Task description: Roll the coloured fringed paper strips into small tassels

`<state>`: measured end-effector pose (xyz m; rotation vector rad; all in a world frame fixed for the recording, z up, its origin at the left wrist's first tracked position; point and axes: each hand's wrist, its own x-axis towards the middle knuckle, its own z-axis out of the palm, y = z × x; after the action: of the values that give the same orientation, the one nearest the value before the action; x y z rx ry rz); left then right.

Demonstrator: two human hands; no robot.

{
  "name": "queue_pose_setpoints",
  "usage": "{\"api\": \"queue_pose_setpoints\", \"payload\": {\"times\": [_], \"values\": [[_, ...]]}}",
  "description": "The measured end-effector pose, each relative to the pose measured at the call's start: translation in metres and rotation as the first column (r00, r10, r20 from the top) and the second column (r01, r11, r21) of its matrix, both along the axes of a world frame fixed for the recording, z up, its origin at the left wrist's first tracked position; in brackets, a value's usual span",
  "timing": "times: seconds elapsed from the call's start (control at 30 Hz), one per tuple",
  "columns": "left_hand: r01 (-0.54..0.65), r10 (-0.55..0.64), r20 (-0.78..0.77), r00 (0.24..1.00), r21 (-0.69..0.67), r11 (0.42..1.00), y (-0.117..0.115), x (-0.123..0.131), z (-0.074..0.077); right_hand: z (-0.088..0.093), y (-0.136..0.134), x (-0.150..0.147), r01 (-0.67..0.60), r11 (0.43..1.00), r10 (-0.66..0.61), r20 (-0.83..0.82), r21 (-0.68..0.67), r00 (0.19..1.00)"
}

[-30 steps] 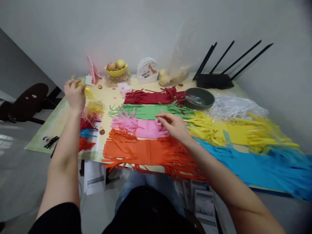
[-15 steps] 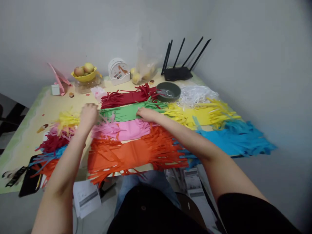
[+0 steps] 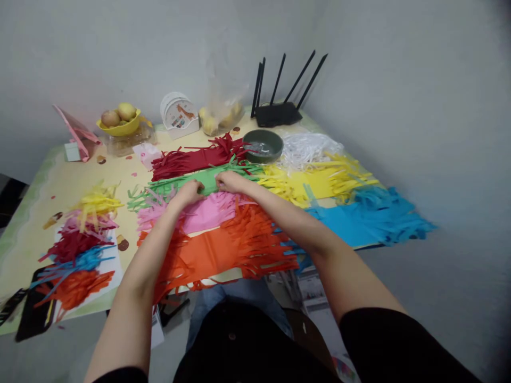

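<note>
View from above a person's own arms over a table (image 3: 72, 178) spread with coloured paper. A dark round bowl (image 3: 263, 144) sits near the back. A green paper sheet (image 3: 208, 181), cut into fringe along both long edges, lies just in front of the bowl and runs to its left. Both hands meet on this sheet, in front of the bowl and a little to its left. The left hand (image 3: 190, 190) and right hand (image 3: 230, 182) are close together, with fingers curled down onto the uncut middle band. Whether they pinch the paper or only press it cannot be told.

The sheet looks light, thin and limp, and its narrow strips would likely tear or tangle. The solid centre band seems the safest place to grip. A red fringed sheet (image 3: 187, 158) lies left of the bowl, and a pink one (image 3: 207, 210) lies farther from it, toward the person.
</note>
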<state>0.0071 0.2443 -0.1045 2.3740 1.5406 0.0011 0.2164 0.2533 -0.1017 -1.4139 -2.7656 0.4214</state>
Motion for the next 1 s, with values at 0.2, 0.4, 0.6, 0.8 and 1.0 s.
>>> {"api": "queue_pose_setpoints", "payload": {"times": [0.2, 0.4, 0.6, 0.8, 1.0], "values": [[-0.031, 0.031, 0.0, 1.0, -0.033, 0.999, 0.002, 0.004, 0.003, 0.005, 0.0, 0.002, 0.029, 0.999, -0.03, -0.044, -0.025, 0.999], [-0.032, 0.033, -0.034, 0.999, 0.017, 0.999, -0.003, 0.011, 0.007, 0.006, -0.001, 0.001, 0.052, 0.998, -0.055, -0.048, -0.047, 0.997], [-0.086, 0.092, -0.055, 0.994, 0.102, 0.991, -0.016, 0.02, 0.005, 0.018, -0.004, 0.003, 0.054, 0.998, -0.055, -0.033, -0.041, 0.998], [-0.227, 0.23, 0.004, 0.973, 0.182, 0.957, -0.014, 0.017, 0.007, 0.025, -0.056, -0.038, -0.049, 0.998, 0.052, -0.089, 0.03, 0.995], [-0.31, 0.284, 0.128, 0.95, 0.312, 0.898, -0.022, 0.012, 0.019, 0.004, -0.062, -0.082, 0.019, 1.0, -0.021, -0.085, -0.017, 0.996]]}}
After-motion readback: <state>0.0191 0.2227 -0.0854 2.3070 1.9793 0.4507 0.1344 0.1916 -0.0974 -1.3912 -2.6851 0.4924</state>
